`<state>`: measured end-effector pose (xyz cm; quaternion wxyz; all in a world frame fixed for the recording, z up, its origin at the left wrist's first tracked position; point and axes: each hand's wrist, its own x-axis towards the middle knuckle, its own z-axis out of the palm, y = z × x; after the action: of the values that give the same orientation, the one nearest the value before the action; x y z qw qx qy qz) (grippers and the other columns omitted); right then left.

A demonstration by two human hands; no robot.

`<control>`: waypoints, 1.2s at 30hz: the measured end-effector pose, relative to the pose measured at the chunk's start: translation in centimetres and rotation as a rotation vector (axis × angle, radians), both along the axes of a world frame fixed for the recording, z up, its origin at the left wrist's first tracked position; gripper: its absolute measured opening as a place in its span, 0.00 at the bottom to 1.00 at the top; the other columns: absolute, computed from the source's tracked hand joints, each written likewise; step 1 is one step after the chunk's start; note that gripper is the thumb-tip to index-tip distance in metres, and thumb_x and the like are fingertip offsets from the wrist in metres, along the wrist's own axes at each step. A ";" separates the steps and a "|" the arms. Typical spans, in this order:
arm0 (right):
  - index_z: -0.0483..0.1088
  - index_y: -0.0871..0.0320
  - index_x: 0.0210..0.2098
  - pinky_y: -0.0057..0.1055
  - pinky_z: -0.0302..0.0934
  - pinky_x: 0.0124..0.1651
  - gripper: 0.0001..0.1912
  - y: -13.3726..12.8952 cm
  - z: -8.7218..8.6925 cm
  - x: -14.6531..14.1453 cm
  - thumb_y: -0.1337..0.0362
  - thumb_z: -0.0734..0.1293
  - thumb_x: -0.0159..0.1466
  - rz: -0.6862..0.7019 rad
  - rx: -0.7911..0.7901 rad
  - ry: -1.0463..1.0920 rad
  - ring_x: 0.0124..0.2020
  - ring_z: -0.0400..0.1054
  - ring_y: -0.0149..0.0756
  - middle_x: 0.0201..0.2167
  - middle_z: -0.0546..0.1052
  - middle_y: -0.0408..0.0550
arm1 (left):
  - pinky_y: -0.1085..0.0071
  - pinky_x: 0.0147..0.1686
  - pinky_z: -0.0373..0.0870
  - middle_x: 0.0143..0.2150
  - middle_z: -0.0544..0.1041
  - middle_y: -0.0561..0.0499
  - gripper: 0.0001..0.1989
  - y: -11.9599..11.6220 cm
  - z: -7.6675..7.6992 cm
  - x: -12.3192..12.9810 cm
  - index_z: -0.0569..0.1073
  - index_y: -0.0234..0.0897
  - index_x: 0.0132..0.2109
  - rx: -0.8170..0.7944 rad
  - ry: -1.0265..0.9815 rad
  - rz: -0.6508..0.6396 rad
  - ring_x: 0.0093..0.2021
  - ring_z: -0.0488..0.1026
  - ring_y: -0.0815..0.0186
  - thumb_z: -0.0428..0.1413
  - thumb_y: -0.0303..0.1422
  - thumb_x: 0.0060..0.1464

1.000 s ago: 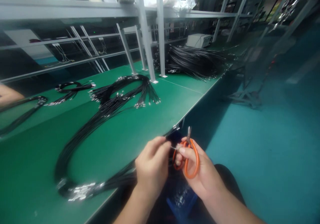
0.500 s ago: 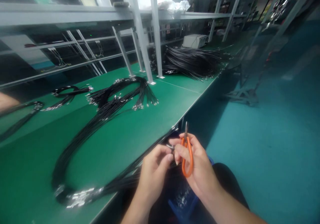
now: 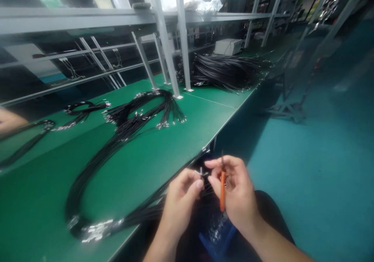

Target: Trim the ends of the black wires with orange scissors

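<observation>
My left hand [image 3: 182, 197] pinches the end of a black cable, whose small pale strands [image 3: 201, 172] stick up past the fingertips. To its right, my right hand [image 3: 238, 188] holds small orange-handled cutters [image 3: 223, 192], their dark tip pointing up and their handles seen edge-on. A narrow gap separates the fingertips of the two hands. A long bundle of black cables [image 3: 90, 172] curves over the green table [image 3: 140, 176] and runs over its edge beneath my left hand.
More black cables [image 3: 224, 71] lie in a pile by a white box [image 3: 228, 46]. Metal posts [image 3: 166, 48] carry a shelf above the table. A blue container [image 3: 216, 242] is below my hands. Another person's arm [image 3: 10, 122] shows at the far left.
My right hand has moved slightly right, away from my left fingertips, and the cutters have turned edge-on. The pale strands at the cable end now show more clearly.
</observation>
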<state>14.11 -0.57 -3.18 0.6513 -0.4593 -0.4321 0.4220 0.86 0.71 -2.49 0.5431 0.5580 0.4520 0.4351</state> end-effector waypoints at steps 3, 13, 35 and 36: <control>0.64 0.49 0.40 0.31 0.64 0.37 0.14 -0.1 -0.1 -0.2 0.72 0.68 0.58 -0.016 0.090 -0.237 0.36 0.71 0.35 0.37 0.76 0.44 | 0.76 0.29 0.61 0.27 0.68 0.55 0.08 -0.2 0.0 0.1 0.68 0.35 0.31 -0.008 -0.021 -0.011 0.27 0.63 0.71 0.56 0.35 0.54; 0.68 0.49 0.40 0.30 0.65 0.37 0.19 -1.1 -1.2 0.1 0.76 0.69 0.53 -0.190 0.102 -0.354 0.33 0.72 0.36 0.33 0.77 0.43 | 0.76 0.28 0.63 0.26 0.70 0.54 0.08 -0.2 0.0 0.1 0.70 0.35 0.31 0.029 -0.033 0.112 0.26 0.64 0.71 0.58 0.35 0.53; 0.65 0.58 0.32 0.17 0.46 0.12 0.10 -2.3 0.3 -0.3 0.62 0.70 0.54 0.354 -0.559 0.151 0.09 0.52 0.19 0.17 0.73 0.39 | 0.76 0.31 0.67 0.29 0.75 0.54 0.02 -0.5 -1.2 0.7 0.73 0.37 0.33 0.129 0.075 0.159 0.30 0.72 0.68 0.57 0.30 0.54; 0.65 0.58 0.32 0.17 0.46 0.11 0.10 -2.3 0.1 -0.2 0.63 0.70 0.55 0.352 -0.561 0.148 0.09 0.52 0.19 0.17 0.73 0.39 | 0.76 0.30 0.66 0.29 0.75 0.54 0.03 -0.5 -1.2 0.8 0.73 0.37 0.32 0.132 0.083 0.156 0.30 0.71 0.69 0.57 0.30 0.54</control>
<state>13.89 -2.84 -3.03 0.4462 -0.5071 -0.3236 0.6626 1.63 0.20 -3.70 0.4504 0.5733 0.4867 0.4813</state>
